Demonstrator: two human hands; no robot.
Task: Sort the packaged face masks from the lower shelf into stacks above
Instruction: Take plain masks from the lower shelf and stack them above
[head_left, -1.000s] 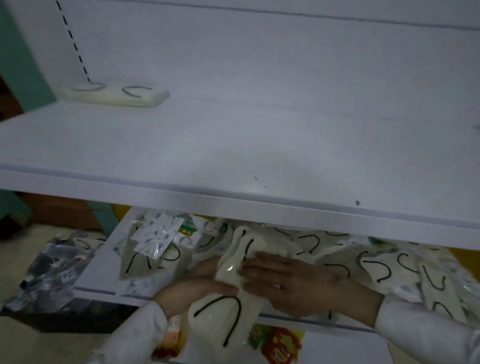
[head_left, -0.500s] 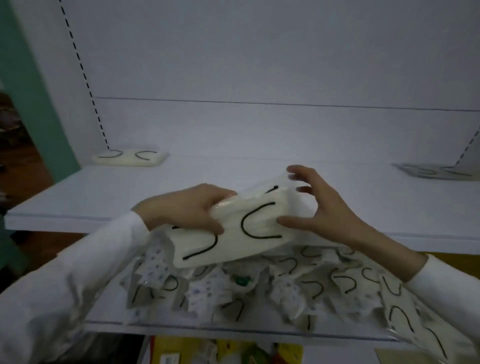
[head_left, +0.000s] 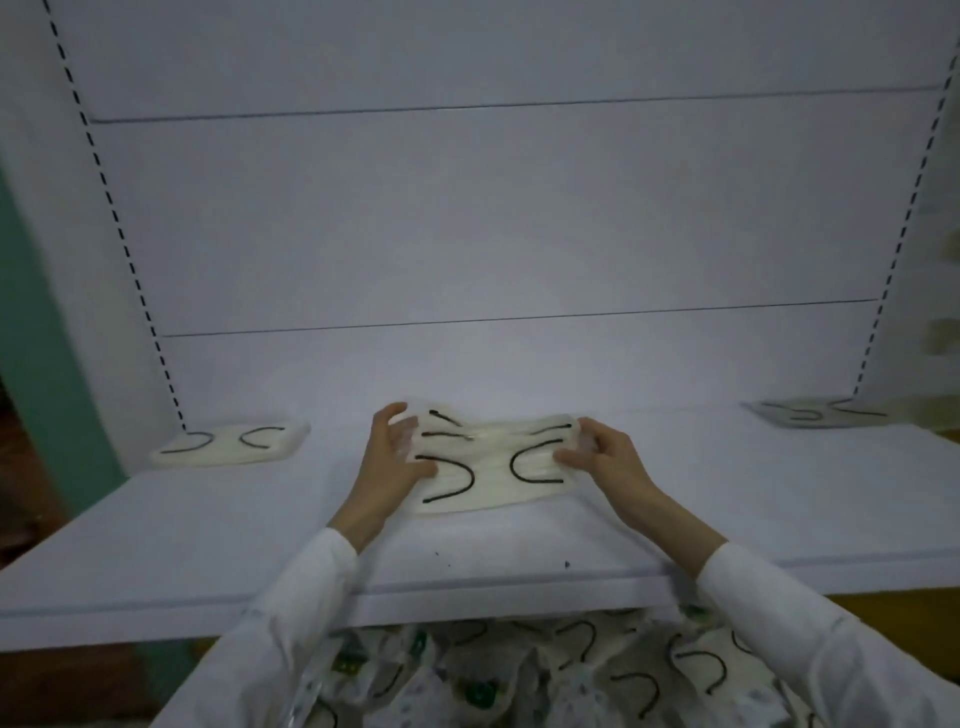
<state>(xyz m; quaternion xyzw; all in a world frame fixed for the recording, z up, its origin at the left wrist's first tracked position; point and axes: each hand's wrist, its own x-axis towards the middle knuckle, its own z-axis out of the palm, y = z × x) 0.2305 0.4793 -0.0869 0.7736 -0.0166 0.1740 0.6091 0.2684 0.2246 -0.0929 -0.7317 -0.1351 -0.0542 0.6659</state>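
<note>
While the cream mask packets (head_left: 493, 470) rest flat midway along the upper shelf (head_left: 208, 545), the left hand (head_left: 389, 460) and right hand (head_left: 610, 460) grip their opposite ends, fingers curled; a cream stack (head_left: 234, 446) lies far left, a grey stack (head_left: 815, 413) far right, unsorted masks (head_left: 571, 670) heaped below

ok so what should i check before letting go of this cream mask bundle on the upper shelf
1. Cream plastic-wrapped mask bundle front edge on white upper shelf: ok.
2. Packs squared up: not ok, top ones skewed.
3. Left hand and right hand grip its ends: ok.
4. Apart from cream corner stack and grey corner stack: ok.
5. Loose mask pile below: ok, more to sort.
</note>
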